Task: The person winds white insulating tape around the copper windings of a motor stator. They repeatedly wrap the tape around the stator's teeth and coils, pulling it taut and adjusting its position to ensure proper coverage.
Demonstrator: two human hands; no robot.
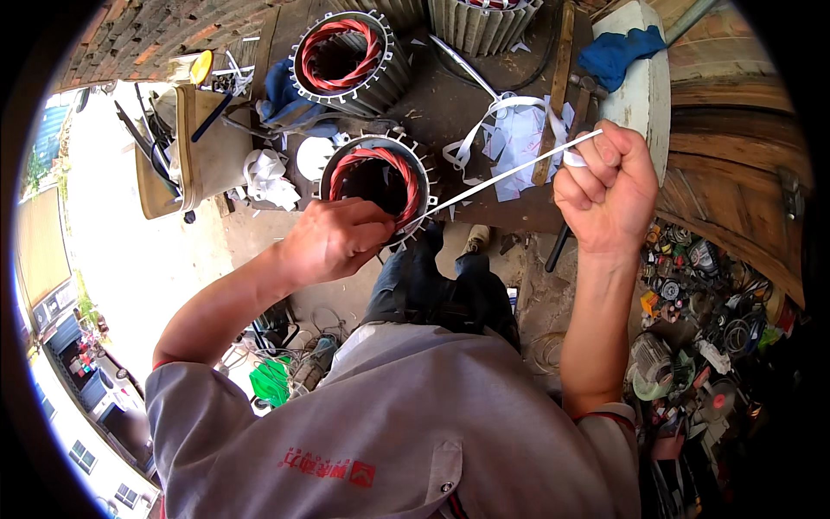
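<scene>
A finned motor stator [424, 164] stands at the near edge of the workbench, with a twisted ring of red winding [406, 177] around its bore. My left hand [341, 238] is closed at the near side of this ring, its fingertips pressed onto the winding and partly hidden. From there a white lacing tape [510, 172] runs taut, up and to the right. My right hand [609, 186] grips the tape's other end in a fist, with a turn of it around a finger, raised over the bench's right side.
Another stator [380, 82] with red winding stands behind, with more at the far edge. White paper pieces [517, 147], loose tape and a hammer [588, 85] lie to the right. A blue glove [621, 56] rests on a white slab. A tool-filled bucket [203, 147] stands left.
</scene>
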